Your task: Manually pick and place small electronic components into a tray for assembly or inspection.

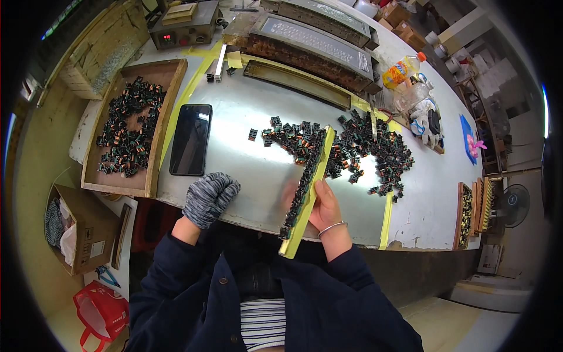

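Over the edge of the metal-topped table (237, 149), a yellow strip (311, 192) lined with black components (299, 196) is clamped by the fingers of the right hand (326, 209), the gloved left hand (211, 199) is curled tight, and loading is seemingly in hand, with steady support needed next.

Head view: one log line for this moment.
left hand: gloved, curled, near black phone | right hand: holds yellow bar lined with black parts | table: loose black parts | wooden tray: more such parts

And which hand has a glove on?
The left hand: it wears a grey glove, while the right hand, holding the yellow bar, is bare.
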`<move>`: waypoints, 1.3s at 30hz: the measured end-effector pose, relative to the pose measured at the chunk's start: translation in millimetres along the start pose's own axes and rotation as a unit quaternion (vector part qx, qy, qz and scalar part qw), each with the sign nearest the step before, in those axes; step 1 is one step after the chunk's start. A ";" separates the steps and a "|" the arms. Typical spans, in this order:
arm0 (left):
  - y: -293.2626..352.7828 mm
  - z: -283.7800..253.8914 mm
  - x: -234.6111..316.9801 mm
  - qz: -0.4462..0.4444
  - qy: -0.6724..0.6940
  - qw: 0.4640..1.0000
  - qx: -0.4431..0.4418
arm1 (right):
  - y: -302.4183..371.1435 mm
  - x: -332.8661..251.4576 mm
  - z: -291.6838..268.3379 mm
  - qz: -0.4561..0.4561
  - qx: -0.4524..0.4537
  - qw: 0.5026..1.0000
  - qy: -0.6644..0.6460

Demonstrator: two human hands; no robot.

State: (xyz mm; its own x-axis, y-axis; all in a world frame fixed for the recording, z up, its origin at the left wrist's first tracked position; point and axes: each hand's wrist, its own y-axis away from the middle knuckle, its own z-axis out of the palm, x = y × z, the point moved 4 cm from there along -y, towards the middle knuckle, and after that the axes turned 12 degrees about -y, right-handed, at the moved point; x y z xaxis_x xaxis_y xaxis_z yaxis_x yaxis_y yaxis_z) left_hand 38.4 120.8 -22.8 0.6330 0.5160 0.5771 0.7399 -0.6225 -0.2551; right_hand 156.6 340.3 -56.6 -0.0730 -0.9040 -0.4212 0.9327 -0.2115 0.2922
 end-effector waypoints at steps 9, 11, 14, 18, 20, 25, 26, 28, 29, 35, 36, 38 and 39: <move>-0.1 1.4 -0.1 0.000 -0.007 1.000 -0.001 | 0.6 0.6 -5.8 0.049 -0.056 0.997 0.021; 1.0 3.4 -2.3 -0.005 -0.010 1.000 -0.013 | 0.3 2.4 -4.1 0.042 -0.054 0.997 0.037; 6.4 7.0 -9.4 0.010 -0.037 0.999 -0.005 | -0.3 2.8 -2.5 0.027 -0.043 0.997 0.064; 7.6 5.7 -7.2 0.029 -0.072 0.997 0.012 | -0.1 1.7 -1.5 0.023 -0.025 0.997 0.071; 7.2 6.5 -7.2 0.028 -0.065 0.997 0.006 | -0.8 1.6 -5.9 0.026 -0.023 0.997 0.073; 7.1 7.5 -8.3 0.028 -0.057 0.998 0.008 | -0.7 2.3 -5.1 0.032 -0.018 0.996 0.076; 6.9 5.9 -6.7 0.028 -0.063 0.998 0.007 | -0.4 2.2 -4.6 0.032 -0.019 0.996 0.076; 6.7 5.0 -6.2 0.027 -0.068 0.997 0.006 | -0.3 2.3 -2.1 0.033 -0.020 0.996 0.076; 6.6 5.5 -7.0 0.027 -0.069 0.997 0.005 | -0.3 2.0 1.1 0.028 -0.016 0.997 0.077; 6.8 6.4 -7.1 0.028 -0.062 0.998 0.005 | -1.7 3.2 -6.1 0.036 -0.028 0.996 0.077; 7.0 6.1 -7.0 0.028 -0.057 0.998 0.009 | -1.5 3.5 -6.5 0.038 -0.029 0.996 0.077; 7.2 5.5 -7.0 0.027 -0.061 0.998 0.005 | -0.4 3.2 -2.8 0.035 -0.027 0.996 0.076; 7.3 5.4 -7.0 0.026 -0.064 0.998 0.002 | 0.0 3.0 -1.2 0.031 -0.025 0.996 0.075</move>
State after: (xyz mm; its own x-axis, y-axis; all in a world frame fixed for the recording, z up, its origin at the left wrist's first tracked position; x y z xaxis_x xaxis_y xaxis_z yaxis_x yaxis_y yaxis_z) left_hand 40.6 115.8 -32.9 0.6937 0.5543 0.4599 0.7065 -0.6481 -0.2843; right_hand 156.8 338.1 -58.9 0.0353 -0.8488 -0.5276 0.9502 -0.1351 0.2808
